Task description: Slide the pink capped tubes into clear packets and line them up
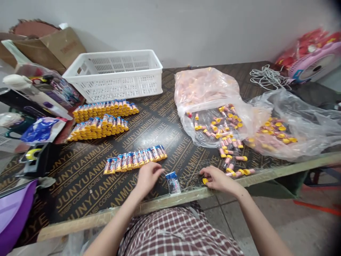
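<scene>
Head view: capped tube [205, 181] is at the R hand [220, 179], just above the near edge of the table [157, 124], only its yellow end showing, rest hidden by the fingers. Printed sleeve [173, 182], clear w/ blue top, lies flat at the near edge btwn both hands, apart from each. Tube prob light & fairly stiff, smooth so a bit slippery, cap looks like hard plastic; best grip prob thumb + index round the body just below the cap. Sleeve looks thin, soft, flimsy, prob slick & easy to crease; best held by its edges at the open end, tho can't tell which end that is. R hand comes in from near right, palm down, wrist low by the edge, fingers curled in & nearly closed, w/ thumb & index tips seemingly on the tube. L hand [147, 177] comes from near left, fingers bent, thumb close to index, just on the near side of the row of packed tubes [135, 159]; nothing seen in it, but can't tell if the tips are quite closed. Loose tubes [226, 142] spill from the pink bag [207, 81] to the right, white basket [149, 83] sits far left behind stacked packs [101, 126]
</scene>
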